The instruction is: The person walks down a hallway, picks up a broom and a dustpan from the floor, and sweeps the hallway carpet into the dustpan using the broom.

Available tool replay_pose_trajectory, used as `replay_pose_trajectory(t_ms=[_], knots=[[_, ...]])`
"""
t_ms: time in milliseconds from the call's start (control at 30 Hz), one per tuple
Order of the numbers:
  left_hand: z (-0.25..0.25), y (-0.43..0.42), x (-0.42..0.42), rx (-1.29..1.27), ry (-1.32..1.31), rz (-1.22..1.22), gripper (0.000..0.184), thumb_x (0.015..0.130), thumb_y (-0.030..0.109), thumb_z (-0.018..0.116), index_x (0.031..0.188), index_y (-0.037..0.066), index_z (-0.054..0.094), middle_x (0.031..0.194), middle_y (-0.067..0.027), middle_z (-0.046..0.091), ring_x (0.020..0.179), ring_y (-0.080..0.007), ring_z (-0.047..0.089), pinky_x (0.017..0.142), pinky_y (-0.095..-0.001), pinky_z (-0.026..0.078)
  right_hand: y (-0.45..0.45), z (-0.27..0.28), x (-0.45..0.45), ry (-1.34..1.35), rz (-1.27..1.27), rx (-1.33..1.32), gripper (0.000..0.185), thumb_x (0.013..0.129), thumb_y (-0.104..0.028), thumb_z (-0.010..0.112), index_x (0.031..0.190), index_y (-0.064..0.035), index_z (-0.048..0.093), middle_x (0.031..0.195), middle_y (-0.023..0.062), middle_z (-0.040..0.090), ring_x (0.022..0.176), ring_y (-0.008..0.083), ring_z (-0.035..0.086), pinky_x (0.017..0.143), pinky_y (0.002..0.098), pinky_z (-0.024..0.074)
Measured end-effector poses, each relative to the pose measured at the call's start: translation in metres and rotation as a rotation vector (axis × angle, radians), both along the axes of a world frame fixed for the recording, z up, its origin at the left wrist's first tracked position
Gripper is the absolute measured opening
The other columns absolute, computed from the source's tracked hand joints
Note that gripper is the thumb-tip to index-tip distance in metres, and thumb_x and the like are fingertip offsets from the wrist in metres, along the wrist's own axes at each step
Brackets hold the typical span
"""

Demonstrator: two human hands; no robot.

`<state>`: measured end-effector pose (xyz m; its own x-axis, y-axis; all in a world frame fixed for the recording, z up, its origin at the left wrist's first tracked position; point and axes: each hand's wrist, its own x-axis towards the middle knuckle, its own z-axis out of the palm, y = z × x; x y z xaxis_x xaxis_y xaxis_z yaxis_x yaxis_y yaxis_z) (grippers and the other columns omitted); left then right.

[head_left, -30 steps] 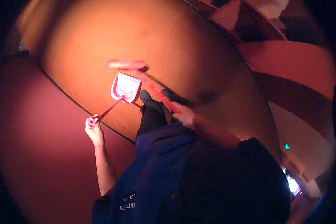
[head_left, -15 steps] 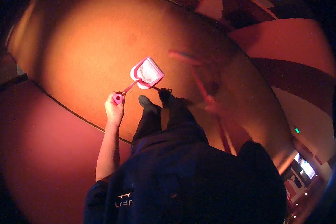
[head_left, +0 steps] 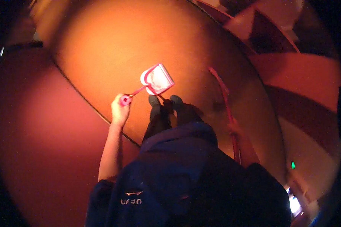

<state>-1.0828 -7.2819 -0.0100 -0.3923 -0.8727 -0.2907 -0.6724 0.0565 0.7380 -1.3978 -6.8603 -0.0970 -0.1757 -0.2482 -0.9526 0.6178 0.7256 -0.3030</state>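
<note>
My left hand (head_left: 119,112) is closed around the upper end of a long pink handle. At its lower end a pink and white dustpan (head_left: 161,78) rests near the floor, just ahead of my shoes, with some small debris visible in it. My right hand (head_left: 235,128), dim and somewhat blurred, grips the stick of a red-looking broom (head_left: 224,89). The broom's head points forward, to the right of the dustpan and apart from it; whether it touches the floor I cannot tell.
Orange-lit floor (head_left: 113,49) spreads ahead, bounded by a dark curved edge on the left. Beyond that lies a reddish surface (head_left: 45,143). Large curved red and dark shapes (head_left: 303,72) stand on the right, with a small green light (head_left: 293,165) lower down.
The broom has swung to the right, away from the dustpan, and its head now points more forward. Both shoes now show side by side behind the dustpan. The view has shifted slightly.
</note>
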Motion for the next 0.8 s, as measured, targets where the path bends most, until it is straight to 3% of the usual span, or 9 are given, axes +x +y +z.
replay_pose_trajectory(t_ms=[67, 167, 300, 400, 667, 700, 733, 767, 800], knots=[[-0.031, -0.008, -0.018, -0.126, -0.052, -0.064, 0.01, 0.07, 0.008, 0.061, 0.071, 0.001, 0.055, 0.061, -0.013, 0.052, 0.055, -0.0209, 0.05, 0.052, -0.0294, 0.041, 0.025, -0.084, -0.006, -0.013, 0.248, 0.201, 0.058, 0.075, -0.009, 0.054, 0.125, -0.0165, 0.025, 0.065, 0.0002, 0.043, 0.049, 0.0086, 0.042, 0.038, 0.0215, 0.0353], [-0.033, -0.013, -0.054, -0.175, -0.04, -0.049, 0.009, 0.066, 0.004, 0.059, 0.066, 0.0, 0.052, 0.063, -0.018, 0.05, 0.059, -0.0298, 0.052, 0.054, -0.0341, 0.041, -0.115, -0.01, 0.003, -0.167, 0.36, -0.03, 0.06, 0.074, -0.01, 0.056, 0.125, -0.0177, 0.026, 0.067, -0.0005, 0.043, 0.055, 0.0079, 0.043, 0.041, 0.0218, 0.036], [-0.033, 0.002, -0.034, -0.149, -0.004, 0.237, 0.016, 0.069, 0.008, 0.061, 0.065, -0.001, 0.048, 0.058, -0.0152, 0.046, 0.052, -0.0238, 0.046, 0.05, -0.0314, 0.039, -0.191, 0.017, -0.003, -0.195, 0.481, -0.19, 0.047, 0.078, -0.015, 0.054, 0.12, -0.013, 0.034, 0.076, 0.002, 0.048, 0.065, 0.0098, 0.046, 0.045, 0.0264, 0.0409], [-0.006, 0.016, -0.014, -0.087, -0.019, 0.542, 0.027, 0.074, 0.014, 0.061, 0.06, 0.0, 0.043, 0.053, -0.0072, 0.036, 0.052, -0.0103, 0.034, 0.047, -0.0263, 0.034, -0.245, 0.039, -0.037, -0.06, 0.559, -0.153, 0.034, 0.079, -0.014, 0.05, 0.112, -0.0163, 0.041, 0.061, -0.0023, 0.043, 0.047, 0.008, 0.042, 0.037, 0.0225, 0.0346], [-0.025, 0.078, -0.004, -0.258, -0.052, 0.991, 0.025, 0.074, 0.017, 0.061, 0.062, -0.001, 0.047, 0.052, -0.0044, 0.039, 0.052, -0.0088, 0.037, 0.048, -0.0245, 0.036, -0.331, -0.079, -0.154, 0.199, 0.751, -0.108, 0.006, 0.081, -0.013, 0.045, 0.083, -0.014, 0.04, 0.051, 0.0009, 0.038, 0.035, 0.0129, 0.037, 0.03, 0.0277, 0.0316], [-0.035, 0.09, -0.005, -0.188, -0.029, 1.047, 0.021, 0.075, 0.014, 0.06, 0.064, 0.001, 0.048, 0.057, 0.0018, 0.038, 0.055, -0.0067, 0.034, 0.05, -0.0215, 0.032, -0.321, -0.109, -0.123, 0.202, 0.808, -0.119, 0.006, 0.081, -0.013, 0.045, 0.083, -0.014, 0.04, 0.051, 0.0009, 0.037, 0.034, 0.0131, 0.035, 0.03, 0.0279, 0.029], [-0.037, 0.108, -0.015, -0.151, 0.028, 1.108, 0.021, 0.075, 0.014, 0.06, 0.063, 0.001, 0.048, 0.055, 0.0005, 0.039, 0.054, -0.0067, 0.036, 0.049, -0.0223, 0.034, -0.325, -0.065, -0.123, 0.151, 0.827, -0.086, 0.007, 0.081, -0.013, 0.046, 0.083, -0.0138, 0.039, 0.051, 0.0009, 0.037, 0.034, 0.0131, 0.035, 0.031, 0.028, 0.0283], [-0.045, 0.122, -0.024, -0.104, 0.083, 1.168, 0.021, 0.074, 0.013, 0.061, 0.062, 0.001, 0.048, 0.054, -0.0008, 0.04, 0.053, -0.0067, 0.037, 0.049, -0.0231, 0.036, -0.328, -0.052, -0.11, 0.071, 0.957, -0.06, 0.035, 0.079, -0.006, 0.047, 0.112, -0.0105, 0.038, 0.063, 0.0025, 0.047, 0.045, 0.012, 0.041, 0.035, 0.0259, 0.0374], [-0.039, 0.123, -0.039, -0.08, 0.099, 1.203, 0.021, 0.074, 0.013, 0.061, 0.062, 0.001, 0.048, 0.054, -0.0008, 0.04, 0.053, -0.0067, 0.037, 0.049, -0.0231, 0.036, -0.33, -0.048, -0.097, -0.006, 1.077, -0.185, 0.042, 0.078, -0.005, 0.046, 0.118, -0.0138, 0.036, 0.065, 0.0035, 0.048, 0.047, 0.0124, 0.043, 0.035, 0.0267, 0.0376]])
